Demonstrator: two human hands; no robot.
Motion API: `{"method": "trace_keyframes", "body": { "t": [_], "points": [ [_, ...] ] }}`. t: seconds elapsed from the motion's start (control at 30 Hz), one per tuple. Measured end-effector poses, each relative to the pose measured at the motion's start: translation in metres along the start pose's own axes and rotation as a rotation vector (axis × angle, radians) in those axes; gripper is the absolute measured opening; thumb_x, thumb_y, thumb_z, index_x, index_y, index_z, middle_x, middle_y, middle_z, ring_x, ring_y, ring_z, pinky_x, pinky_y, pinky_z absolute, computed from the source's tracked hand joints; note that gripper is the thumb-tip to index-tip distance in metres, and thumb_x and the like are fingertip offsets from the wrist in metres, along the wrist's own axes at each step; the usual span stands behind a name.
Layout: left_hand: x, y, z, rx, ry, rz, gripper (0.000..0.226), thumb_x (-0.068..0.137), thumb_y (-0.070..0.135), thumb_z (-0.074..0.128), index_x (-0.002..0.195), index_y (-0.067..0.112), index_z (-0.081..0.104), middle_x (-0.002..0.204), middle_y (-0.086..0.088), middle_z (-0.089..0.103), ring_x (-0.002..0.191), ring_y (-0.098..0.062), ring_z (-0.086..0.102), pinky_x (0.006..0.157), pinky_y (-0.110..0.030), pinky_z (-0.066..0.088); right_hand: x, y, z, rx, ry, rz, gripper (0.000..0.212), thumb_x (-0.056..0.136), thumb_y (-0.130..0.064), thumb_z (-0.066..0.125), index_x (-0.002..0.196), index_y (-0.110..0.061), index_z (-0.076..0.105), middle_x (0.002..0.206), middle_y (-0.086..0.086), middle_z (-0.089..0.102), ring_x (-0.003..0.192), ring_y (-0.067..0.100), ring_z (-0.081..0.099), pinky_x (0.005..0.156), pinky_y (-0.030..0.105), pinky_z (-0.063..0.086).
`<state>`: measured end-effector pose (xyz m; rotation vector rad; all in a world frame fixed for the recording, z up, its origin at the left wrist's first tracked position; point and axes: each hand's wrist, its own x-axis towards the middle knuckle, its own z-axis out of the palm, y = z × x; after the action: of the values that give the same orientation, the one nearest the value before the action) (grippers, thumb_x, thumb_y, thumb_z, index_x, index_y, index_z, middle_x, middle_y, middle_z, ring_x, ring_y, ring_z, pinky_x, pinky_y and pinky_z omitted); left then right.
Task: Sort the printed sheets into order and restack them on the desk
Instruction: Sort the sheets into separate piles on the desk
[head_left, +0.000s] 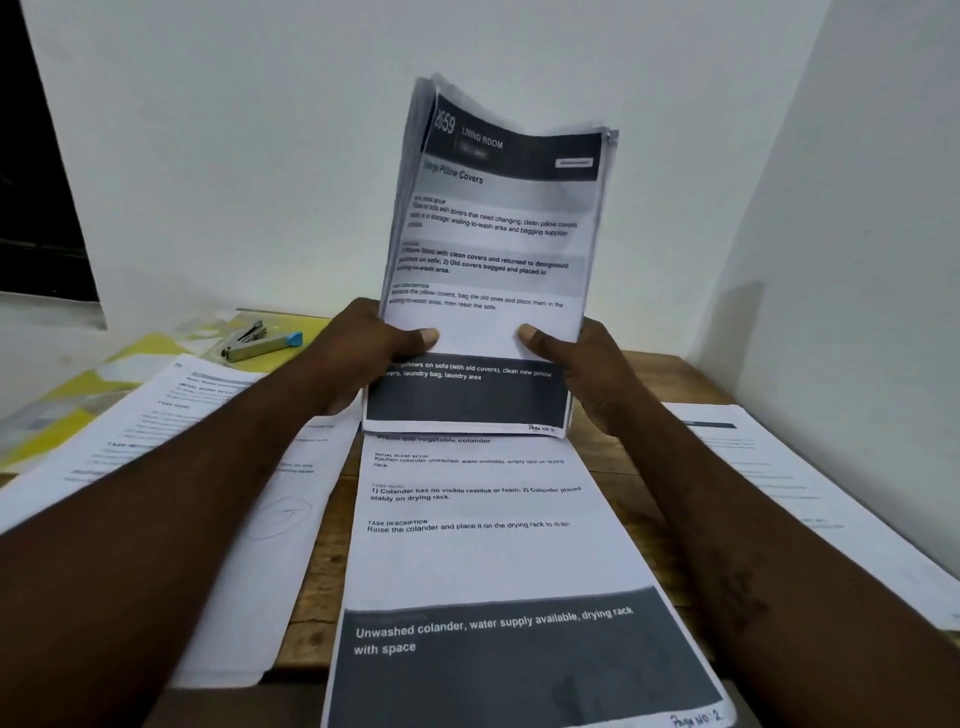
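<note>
In the middle of the frame I see both hands holding up a thick bundle of white printed paper sheets with dark grey bands (493, 249) over the brown wooden desk (649, 366). The left hand (358, 364) grips its lower left side and the right hand (582, 374) grips its lower right side. Each thumb is pressed on the front page. I think the bundle is held upright so the front page and its page number can be read. Its top flops backward, most likely because the paper is soft. Below it, at the bottom middle, a single white printed sheet about a colander (493, 551) lies flat, with "page 2" written on it by hand. I guess the sorted stack is being built there. A loose pile of white sheets at the left (171, 441) and another white pile at the right (774, 467) are probably waiting to be sorted. A small silver stapler with a blue end (254, 340) rests on a yellow folder (135, 353) at the upper left. The fingers behind the bundle are hidden, and I cannot count its sheets or tell if its bottom edge touches the flat sheet. Its written page number is too small to read, its top lines are blurry, and the arms cover parts of the side piles.
</note>
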<state>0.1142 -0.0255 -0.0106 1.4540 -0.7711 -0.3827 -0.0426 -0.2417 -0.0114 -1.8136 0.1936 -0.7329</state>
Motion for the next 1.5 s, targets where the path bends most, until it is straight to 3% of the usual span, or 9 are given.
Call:
{"method": "trace_keyframes", "body": {
  "t": [0.13,0.33,0.47,0.63,0.87,1.03,1.17,1.3,1.5],
  "points": [
    [0.003,0.008,-0.007,-0.045,0.101,-0.003,0.033,0.090,0.012,0.080,0.121,0.011,0.070,0.110,-0.010,0.079,0.101,-0.031,0.077,0.093,-0.046,0.061,-0.008,-0.009,-0.003,-0.192,-0.051,0.047,0.063,0.083,-0.067,0.073,0.129,-0.024,0.068,0.120,-0.006,0.077,0.108,0.016,0.075,0.098,0.049,0.060],
    [0.009,0.010,-0.025,-0.171,0.252,-0.015,0.039,0.089,0.010,0.081,0.125,0.004,0.066,0.111,-0.014,0.078,0.101,-0.034,0.076,0.086,-0.046,0.063,-0.009,-0.018,-0.019,-0.342,-0.192,0.000,0.035,0.086,-0.042,0.083,0.114,-0.023,0.075,0.110,0.000,0.079,0.104,0.021,0.077,0.099,0.053,0.059],
    [0.009,0.011,-0.031,-0.202,0.316,-0.006,0.041,0.089,0.010,0.082,0.125,0.000,0.065,0.111,-0.018,0.077,0.100,-0.038,0.076,0.088,-0.053,0.062,-0.010,-0.014,-0.023,-0.777,-0.533,0.066,0.093,0.068,-0.057,0.093,0.150,-0.044,0.050,0.149,-0.027,0.053,0.135,0.002,0.052,0.117,0.036,0.040],
    [0.009,0.007,-0.028,-0.195,0.249,-0.015,0.035,0.089,0.008,0.081,0.122,0.005,0.069,0.110,-0.013,0.079,0.101,-0.034,0.076,0.092,-0.051,0.062,-0.002,0.007,-0.020,-0.956,-0.551,0.213,0.136,0.046,-0.089,0.083,0.161,-0.041,0.029,0.165,-0.012,0.038,0.148,0.015,0.041,0.122,0.044,0.035],
    [0.008,0.001,-0.020,-0.181,0.158,-0.003,0.026,0.092,0.004,0.076,0.116,0.011,0.071,0.106,-0.008,0.081,0.097,-0.027,0.077,0.084,-0.039,0.062,0.002,0.021,-0.025,-0.922,-0.221,0.046,0.089,0.064,-0.068,0.089,0.142,-0.040,0.058,0.143,-0.007,0.063,0.129,0.019,0.058,0.105,0.038,0.049],
    [0.007,0.000,-0.019,-0.155,0.122,-0.017,0.022,0.092,0.005,0.075,0.113,0.013,0.072,0.106,-0.008,0.080,0.092,-0.024,0.078,0.081,-0.035,0.062,-0.002,0.013,-0.024,-0.931,-0.270,0.005,0.063,0.076,-0.053,0.090,0.132,-0.034,0.070,0.115,-0.019,0.066,0.103,0.003,0.055,0.076,0.003,0.037],
    [0.007,-0.001,-0.017,-0.142,0.110,-0.023,0.018,0.092,0.004,0.075,0.106,0.015,0.072,0.097,-0.003,0.082,0.086,-0.020,0.078,0.078,-0.032,0.064,-0.003,0.009,-0.026,-0.914,-0.274,0.075,0.050,0.073,-0.049,0.093,0.119,-0.036,0.077,0.102,-0.021,0.068,0.101,0.006,0.060,0.078,0.018,0.042],
    [0.006,-0.002,-0.014,-0.134,0.108,-0.037,0.023,0.091,0.006,0.077,0.113,0.013,0.071,0.098,-0.005,0.081,0.086,-0.022,0.078,0.072,-0.031,0.064,-0.006,0.009,-0.028,-0.902,-0.302,0.089,0.047,0.074,-0.046,0.093,0.116,-0.035,0.078,0.091,-0.035,0.061,0.088,-0.010,0.057,0.070,0.001,0.037],
    [0.009,-0.009,-0.013,-0.098,0.137,-0.064,0.048,0.087,0.014,0.084,0.131,0.008,0.064,0.114,-0.010,0.078,0.102,-0.029,0.076,0.088,-0.042,0.063,-0.004,0.013,-0.032,-0.831,-0.012,-0.077,0.026,0.099,-0.019,0.063,0.121,-0.025,0.077,0.115,-0.009,0.077,0.104,0.009,0.068,0.082,0.015,0.045]
  ]
}}
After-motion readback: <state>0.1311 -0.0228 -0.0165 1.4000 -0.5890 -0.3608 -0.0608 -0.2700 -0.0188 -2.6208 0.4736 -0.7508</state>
